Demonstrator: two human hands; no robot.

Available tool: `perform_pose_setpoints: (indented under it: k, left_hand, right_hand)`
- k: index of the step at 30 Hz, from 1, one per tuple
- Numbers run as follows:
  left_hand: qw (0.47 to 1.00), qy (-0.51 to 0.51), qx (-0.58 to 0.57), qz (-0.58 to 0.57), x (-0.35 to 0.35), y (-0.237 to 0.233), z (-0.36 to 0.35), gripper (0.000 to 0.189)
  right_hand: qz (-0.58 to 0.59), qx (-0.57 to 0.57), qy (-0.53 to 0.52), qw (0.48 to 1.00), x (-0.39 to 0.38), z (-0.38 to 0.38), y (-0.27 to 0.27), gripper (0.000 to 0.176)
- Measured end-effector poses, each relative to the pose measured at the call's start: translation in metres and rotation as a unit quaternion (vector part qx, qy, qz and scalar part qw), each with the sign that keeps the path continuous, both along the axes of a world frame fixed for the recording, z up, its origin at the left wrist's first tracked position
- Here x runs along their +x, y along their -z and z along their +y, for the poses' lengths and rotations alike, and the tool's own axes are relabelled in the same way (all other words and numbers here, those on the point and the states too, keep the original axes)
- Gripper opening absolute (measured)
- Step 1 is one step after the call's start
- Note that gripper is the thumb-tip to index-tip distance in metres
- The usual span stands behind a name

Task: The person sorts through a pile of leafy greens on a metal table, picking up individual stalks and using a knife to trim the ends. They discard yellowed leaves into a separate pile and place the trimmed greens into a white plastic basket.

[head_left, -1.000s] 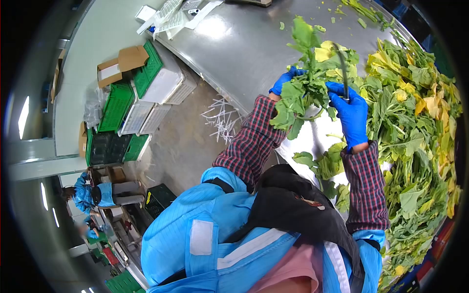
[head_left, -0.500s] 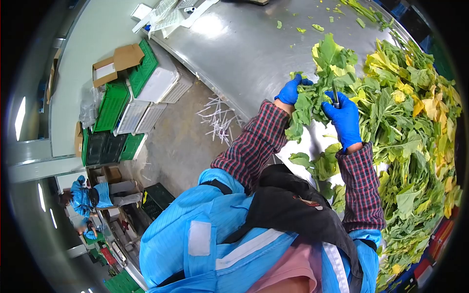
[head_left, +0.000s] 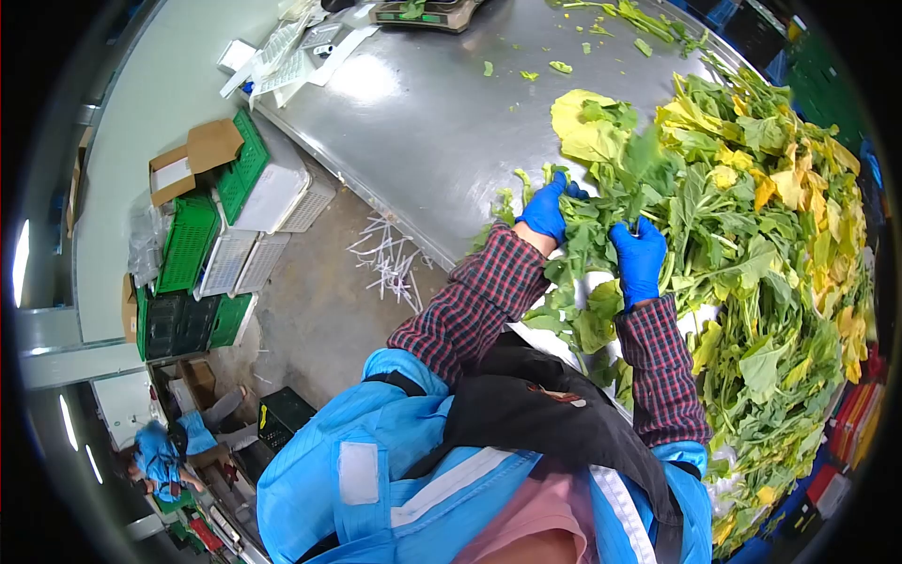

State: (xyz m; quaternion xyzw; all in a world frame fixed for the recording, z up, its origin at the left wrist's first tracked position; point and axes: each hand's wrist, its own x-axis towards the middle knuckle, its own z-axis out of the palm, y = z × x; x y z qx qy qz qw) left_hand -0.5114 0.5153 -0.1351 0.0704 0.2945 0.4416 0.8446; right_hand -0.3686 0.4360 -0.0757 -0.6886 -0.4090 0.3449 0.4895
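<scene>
My left hand, in a blue glove, is closed round a bunch of leafy greens above the near side of the metal table. Green leaves and a large yellow leaf spread beyond its fingers. Close by on the right, my right hand, gloved in blue too, is closed against the same greens. The small knife seen in it earlier is mostly hidden by fingers and leaves now. Beneath the hands lie more loose leaves on a white surface. A big heap of green and yellowing leaves rises beside my right hand.
The steel table stretches ahead with leaf scraps on it. A scale and white trays sit at its far side. Stacked green crates and paper strips are on the floor at left. Another person works lower left.
The view has shifted, bringing the scale into sight. My right hand has moved lower beside the bunch, and the dark knife that stood up from it no longer shows clearly. The greens have turned.
</scene>
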Motion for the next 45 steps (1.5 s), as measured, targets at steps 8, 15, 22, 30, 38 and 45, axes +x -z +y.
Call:
perform_pose_setpoints:
  k: [8,15,22,30,38,45]
  left_hand:
    - [0.996,-0.002,0.019,0.089,-0.01,-0.033,0.003,0.042]
    - [0.987,0.055,0.048,0.14,0.01,-0.051,-0.009,0.044]
    - [0.974,0.05,0.139,0.174,0.018,-0.049,-0.022,0.044]
    - [0.976,0.157,0.059,0.14,0.03,-0.061,-0.047,0.03]
    - [0.914,0.322,0.172,0.178,0.023,-0.097,-0.074,0.044]
    - [0.93,0.138,0.068,0.333,0.035,-0.058,-0.039,0.049]
  right_hand:
    - [0.07,-0.034,0.239,0.968,0.153,-0.045,0.042,0.012]
    - [0.091,0.007,-0.026,0.995,0.073,-0.032,-0.099,0.031]
    - [0.128,-0.084,-0.143,0.978,0.026,0.003,-0.1,0.034]
    - [0.044,0.053,-0.04,0.997,0.029,0.017,-0.063,0.019]
    - [0.202,0.027,0.211,0.956,0.175,0.03,0.022,0.018]
    - [0.03,-0.031,-0.06,0.997,0.103,-0.03,-0.04,0.027]
